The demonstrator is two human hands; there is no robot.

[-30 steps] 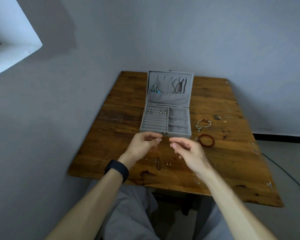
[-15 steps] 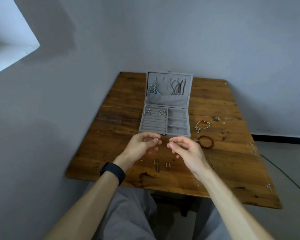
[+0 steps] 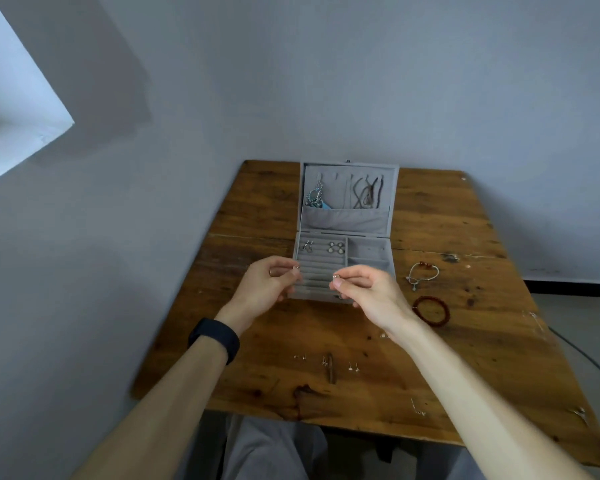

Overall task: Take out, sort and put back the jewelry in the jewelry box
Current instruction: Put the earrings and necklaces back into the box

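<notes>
Two studs [image 3: 336, 278] ride above the front of the open jewelry box [image 3: 343, 221], one per hand. The left hand [image 3: 265, 287] and right hand [image 3: 369, 294] each have fingers clamped on a piece, though the left one is barely visible. I would seat them side by side in a free roll slot [image 3: 318, 271], posts straight down. Bracelets [image 3: 431, 311] lie to the right; the worktop [image 3: 482, 358] edge comes sooner on the left.

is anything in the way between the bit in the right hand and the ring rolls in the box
Nothing visible. The right hand pinches a small piece just over the box's bare front ring rolls; the lid stands open.
</notes>
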